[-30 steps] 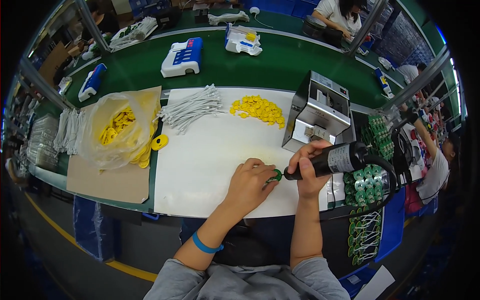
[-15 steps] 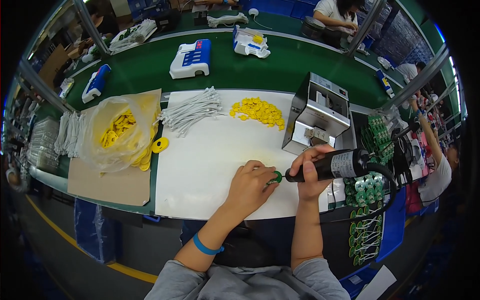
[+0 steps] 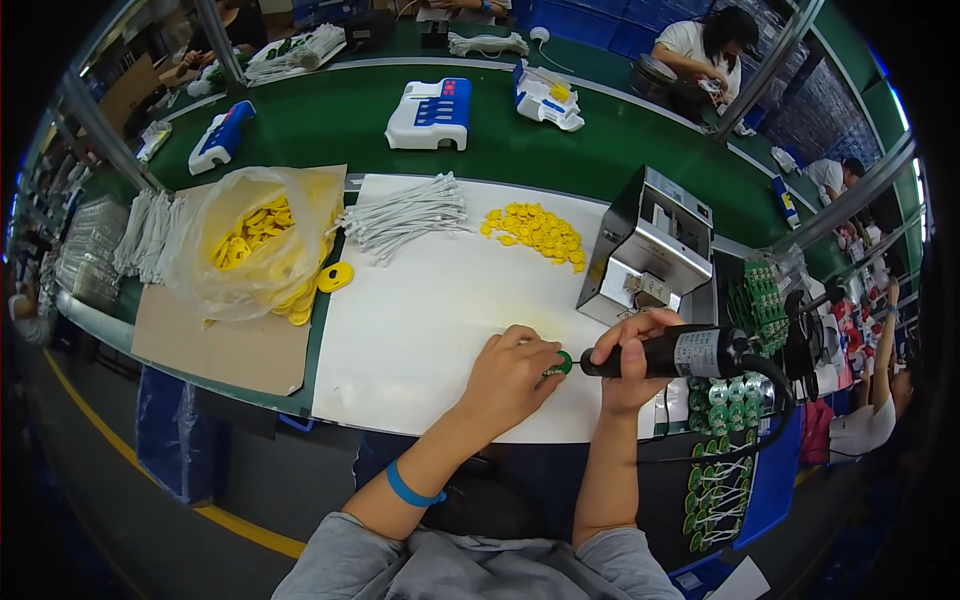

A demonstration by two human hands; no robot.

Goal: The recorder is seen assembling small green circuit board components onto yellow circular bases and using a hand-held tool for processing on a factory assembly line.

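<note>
My left hand pinches a small round green circuit board just above the white work sheet, its fingers covering much of it. My right hand is wrapped round a black electric screwdriver, held nearly level. Its thin bit points left at the edge of the board; whether it touches a screw is too small to tell. Beyond the hands lie a pile of small yellow round pieces and a bundle of white cables. A metal box-shaped machine stands just past the screwdriver.
At left, a clear plastic bag of yellow discs rests on cardboard. Several circuit boards lie at right beside the screwdriver's cable. Blue-and-white housings sit on the green belt. Other people work beyond it.
My view has shifted slightly, so the table scene sits further right. My hands keep their hold on the board and screwdriver, which stay close together.
</note>
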